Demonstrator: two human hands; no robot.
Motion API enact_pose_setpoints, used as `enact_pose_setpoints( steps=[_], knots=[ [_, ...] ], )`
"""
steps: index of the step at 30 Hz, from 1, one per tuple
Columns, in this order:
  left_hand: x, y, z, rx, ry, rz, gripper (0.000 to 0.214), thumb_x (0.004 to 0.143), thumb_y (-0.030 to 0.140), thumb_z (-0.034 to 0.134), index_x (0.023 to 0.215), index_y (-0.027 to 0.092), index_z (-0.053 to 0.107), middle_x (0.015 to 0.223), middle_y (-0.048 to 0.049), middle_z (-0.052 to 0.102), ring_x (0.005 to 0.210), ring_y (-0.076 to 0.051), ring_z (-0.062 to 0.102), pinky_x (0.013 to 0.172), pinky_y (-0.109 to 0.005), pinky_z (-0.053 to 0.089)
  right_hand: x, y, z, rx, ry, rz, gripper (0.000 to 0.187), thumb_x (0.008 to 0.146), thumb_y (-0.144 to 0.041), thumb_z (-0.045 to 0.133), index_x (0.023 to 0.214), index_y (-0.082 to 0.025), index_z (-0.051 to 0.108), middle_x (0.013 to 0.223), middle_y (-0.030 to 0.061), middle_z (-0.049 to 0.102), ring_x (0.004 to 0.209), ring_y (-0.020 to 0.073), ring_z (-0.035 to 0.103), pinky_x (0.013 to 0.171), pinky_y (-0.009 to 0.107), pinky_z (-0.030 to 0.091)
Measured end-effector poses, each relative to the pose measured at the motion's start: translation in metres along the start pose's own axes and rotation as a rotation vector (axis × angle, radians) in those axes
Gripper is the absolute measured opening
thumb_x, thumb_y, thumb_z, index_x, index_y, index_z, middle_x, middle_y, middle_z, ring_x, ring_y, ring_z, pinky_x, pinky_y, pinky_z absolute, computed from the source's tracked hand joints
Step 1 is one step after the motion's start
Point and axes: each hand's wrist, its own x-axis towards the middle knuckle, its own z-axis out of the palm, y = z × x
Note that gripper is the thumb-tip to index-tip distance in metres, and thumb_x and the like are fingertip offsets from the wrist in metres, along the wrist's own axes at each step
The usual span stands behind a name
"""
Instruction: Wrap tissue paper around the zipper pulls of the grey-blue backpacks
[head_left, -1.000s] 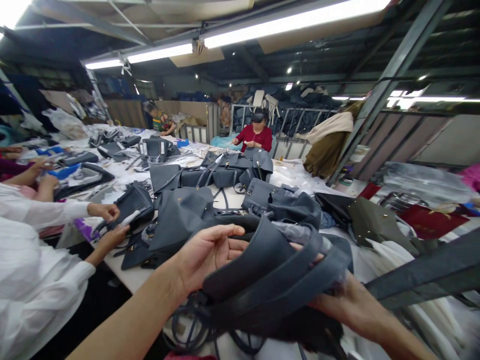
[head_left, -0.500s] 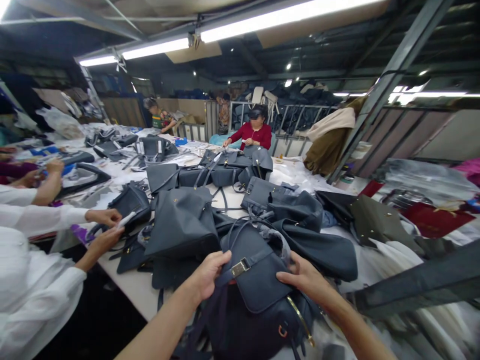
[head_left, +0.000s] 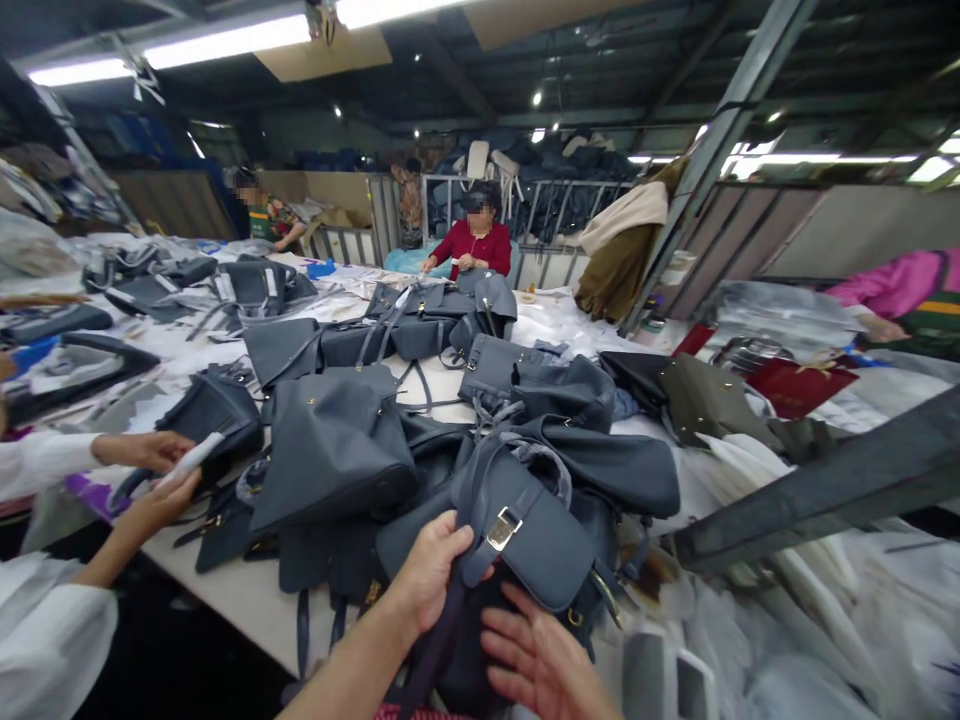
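Observation:
A dark blue-grey bag (head_left: 555, 550) with a front flap lies before me, its flap crossed by a strap with a gold buckle (head_left: 502, 528). Beside the buckle, my left hand (head_left: 431, 570) pinches the bag at the strap end, thumb on top. Its lower fingers are hidden. My right hand (head_left: 536, 650) is below the flap with its fingers spread and palm partly turned up, holding nothing. I cannot tell whether its fingertips touch the bag. A grey-wrapped handle (head_left: 559, 468) loops up behind the flap, and a gold zipper (head_left: 606, 598) shows at the right side.
Several similar bags (head_left: 337, 450) are heaped on the white table (head_left: 225, 590). At left, a co-worker's hands (head_left: 169, 480) hold a white piece by another bag. A person in red (head_left: 476, 245) sits across. A metal beam (head_left: 825, 480) slants at right, above plastic wrapping (head_left: 750, 640).
My right hand has let go of the flap's right side and moved down below it, opening. My left hand still grips near the buckle. The view has turned right.

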Motion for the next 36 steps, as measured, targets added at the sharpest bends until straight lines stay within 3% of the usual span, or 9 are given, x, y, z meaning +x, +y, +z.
enact_pose_setpoints(
  steps=[4,7,11,13,15,18,22,32,36],
  knots=[
    [-0.004,-0.005,0.001,0.042,-0.022,0.043,0.030,0.071,0.035,0.072,0.087,0.013,0.060,0.074,-0.0032,0.067,0.056,-0.012,0.058,0.057,-0.025,0.051,0.020,-0.019,0.031,0.271,0.144,-0.171,0.051,0.067,-0.040,0.082,0.109,-0.018,0.063,0.098,0.0055,0.077,0.090,0.0198,0.072,0.080,0.031,0.058],
    [-0.010,-0.001,-0.009,0.313,0.048,0.182,0.023,0.075,0.030,0.064,0.092,0.014,0.061,0.080,-0.0055,0.068,0.063,-0.016,0.062,0.065,-0.032,0.053,0.017,-0.030,0.039,0.284,0.221,-0.181,0.059,0.063,-0.026,0.086,0.114,-0.019,0.056,0.091,0.0011,0.078,0.082,0.0196,0.074,0.075,0.030,0.061],
    [-0.028,0.016,-0.022,0.946,0.407,0.869,0.038,0.077,0.015,0.061,0.114,0.020,0.060,0.116,-0.0101,0.061,0.102,-0.024,0.060,0.092,-0.043,0.049,0.003,-0.034,0.038,0.241,0.244,-0.132,0.069,0.057,-0.022,0.089,0.116,-0.014,0.052,0.088,0.0076,0.078,0.077,0.0242,0.075,0.066,0.030,0.064],
    [-0.036,0.025,-0.022,1.178,0.330,1.173,0.034,0.083,0.011,0.056,0.114,0.023,0.062,0.114,-0.0090,0.062,0.105,-0.022,0.058,0.092,-0.041,0.049,-0.003,-0.034,0.038,0.217,0.252,-0.128,0.073,0.056,-0.022,0.089,0.117,-0.013,0.051,0.088,0.0103,0.078,0.076,0.0261,0.075,0.064,0.032,0.064],
    [-0.042,0.031,-0.017,1.306,0.086,1.313,0.027,0.087,0.009,0.050,0.105,0.022,0.066,0.100,-0.0069,0.066,0.094,-0.019,0.061,0.084,-0.034,0.052,-0.009,-0.034,0.038,0.192,0.263,-0.116,0.073,0.056,-0.023,0.089,0.116,-0.012,0.050,0.087,0.0126,0.078,0.075,0.0275,0.075,0.062,0.033,0.064],
    [-0.044,0.035,-0.006,1.346,-0.190,1.301,0.024,0.091,0.012,0.045,0.096,0.019,0.067,0.089,-0.0065,0.069,0.083,-0.016,0.063,0.075,-0.029,0.054,-0.016,-0.035,0.038,0.173,0.273,-0.110,0.071,0.056,-0.024,0.089,0.114,-0.012,0.051,0.087,0.0139,0.078,0.074,0.0283,0.075,0.060,0.033,0.064],
    [-0.049,0.034,0.002,1.339,-0.305,1.245,0.020,0.091,0.014,0.048,0.097,0.017,0.066,0.093,-0.0079,0.069,0.084,-0.016,0.065,0.074,-0.027,0.054,-0.024,-0.036,0.040,0.156,0.271,-0.108,0.073,0.056,-0.026,0.089,0.116,-0.013,0.050,0.085,0.0128,0.078,0.071,0.0280,0.075,0.058,0.032,0.063],
    [-0.063,0.020,0.016,1.523,-0.173,1.038,0.012,0.088,0.013,0.049,0.081,0.018,0.057,0.090,-0.0065,0.064,0.083,-0.018,0.063,0.074,-0.029,0.054,-0.033,-0.033,0.059,0.166,0.227,-0.175,0.074,0.059,-0.028,0.087,0.122,-0.012,0.052,0.088,0.0095,0.078,0.072,0.0265,0.075,0.066,0.038,0.063],
    [-0.061,0.010,0.013,1.505,-0.119,1.050,0.016,0.089,0.010,0.047,0.076,0.018,0.054,0.084,-0.0057,0.062,0.079,-0.018,0.060,0.071,-0.030,0.053,-0.034,-0.031,0.058,0.149,0.227,-0.173,0.077,0.059,-0.032,0.087,0.124,-0.011,0.052,0.089,0.0114,0.078,0.075,0.0288,0.075,0.070,0.040,0.063]
  ],
)
